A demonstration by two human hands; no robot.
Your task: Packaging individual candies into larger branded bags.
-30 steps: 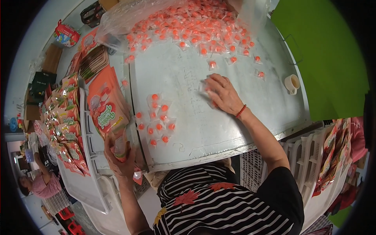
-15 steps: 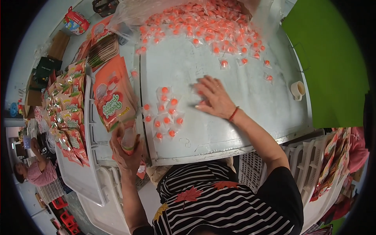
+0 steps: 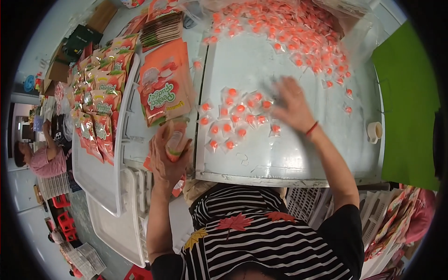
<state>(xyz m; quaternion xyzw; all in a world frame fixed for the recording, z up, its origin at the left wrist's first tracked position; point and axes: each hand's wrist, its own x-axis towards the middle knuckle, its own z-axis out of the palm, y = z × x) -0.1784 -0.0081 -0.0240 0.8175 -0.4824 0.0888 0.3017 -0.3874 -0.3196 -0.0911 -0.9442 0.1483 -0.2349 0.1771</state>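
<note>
My left hand [image 3: 169, 156] is closed around a pouch [image 3: 176, 140] with a clear window and red-and-green edges, left of the table's near corner. My right hand [image 3: 295, 107] is somewhat blurred over the pale tabletop [image 3: 298, 154], with its thumb and fingers apart and nothing visible held in it. A loose group of wrapped candies [image 3: 241, 108], red-orange balls in clear wrappers, lies just left of the right hand. At the far side a large heap of the same candies [image 3: 289, 28] spreads across the table. Flat red pouches [image 3: 165, 84] lie stacked beyond my left hand.
A white tray [image 3: 100, 175] of filled pouches [image 3: 105, 95] stands at the left. More pouches [image 3: 161, 30] stand in a row behind. A cream cup [image 3: 374, 132] sits near the table's right edge, by a green panel [image 3: 406, 116]. Another person [image 3: 44, 158] is at far left.
My right hand has swept more candies toward the small group, which has grown, and then drawn off to its right. The view has shifted; my left hand still holds the pouch.
</note>
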